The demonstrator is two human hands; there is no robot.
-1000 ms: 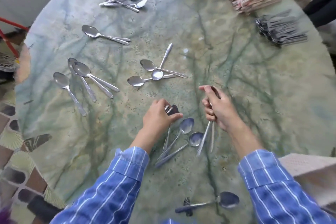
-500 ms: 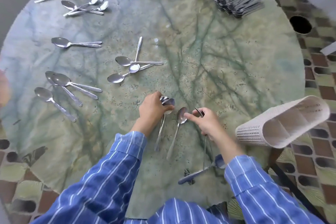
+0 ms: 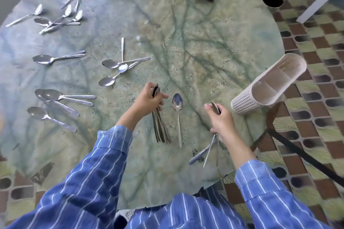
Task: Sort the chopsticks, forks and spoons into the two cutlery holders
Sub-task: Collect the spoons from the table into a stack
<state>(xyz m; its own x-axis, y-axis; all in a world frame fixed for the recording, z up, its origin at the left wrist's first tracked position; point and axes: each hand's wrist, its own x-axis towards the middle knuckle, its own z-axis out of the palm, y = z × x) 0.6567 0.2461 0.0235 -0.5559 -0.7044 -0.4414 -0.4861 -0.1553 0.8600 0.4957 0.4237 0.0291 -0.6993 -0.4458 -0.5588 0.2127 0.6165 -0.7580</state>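
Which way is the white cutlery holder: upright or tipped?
Tipped. The white cutlery holder lies on its side, its open mouth turned up and right toward the camera. The dividers show, and no cutlery is visible inside.

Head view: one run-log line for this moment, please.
left hand grips spoon bundle; right hand grips spoons; single spoon on table between; holder empty

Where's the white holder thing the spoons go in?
In the head view, the white cutlery holder lies tipped on its side by the table's right edge, just right of the right hand, which grips spoons.
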